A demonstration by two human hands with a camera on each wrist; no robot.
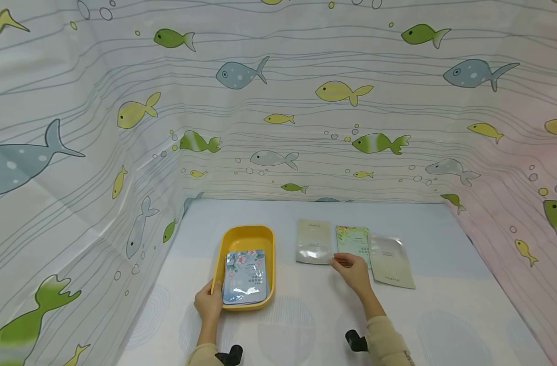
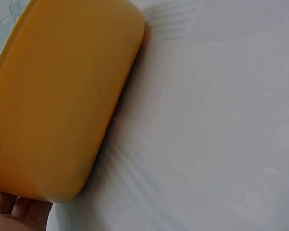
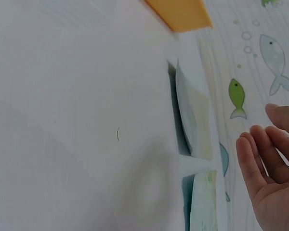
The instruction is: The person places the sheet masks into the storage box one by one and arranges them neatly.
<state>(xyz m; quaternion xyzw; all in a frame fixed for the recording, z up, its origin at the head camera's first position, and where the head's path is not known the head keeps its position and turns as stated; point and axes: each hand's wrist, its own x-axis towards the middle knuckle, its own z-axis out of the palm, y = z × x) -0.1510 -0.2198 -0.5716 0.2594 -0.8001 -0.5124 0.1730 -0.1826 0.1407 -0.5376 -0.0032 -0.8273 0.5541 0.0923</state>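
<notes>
My left hand (image 1: pixel 208 305) grips the near left side of a yellow plastic tray (image 1: pixel 248 232), thumb at the rim and fingers on the outer wall. In the left wrist view those fingers (image 2: pixel 21 209) show at the tray's lower end. Inside the tray lie blue floral sachets (image 1: pixel 245 277), stacked. My right hand (image 1: pixel 353 272) is over the table near the lower right corner of a beige sachet (image 1: pixel 313 241), holding nothing. Its fingers (image 3: pixel 264 151) are loosely bent and apart from the thumb in the right wrist view. A green floral sachet (image 1: pixel 353 240) lies just beyond this hand.
Another beige sachet (image 1: pixel 391 260) lies at the right, slightly tilted, against the green one. A pale patterned cloth covers the table (image 1: pixel 287 330). Fish-printed curtains (image 1: pixel 278 137) rise behind and at both sides. Black wrist mounts (image 1: pixel 356 340) sit by both sleeves.
</notes>
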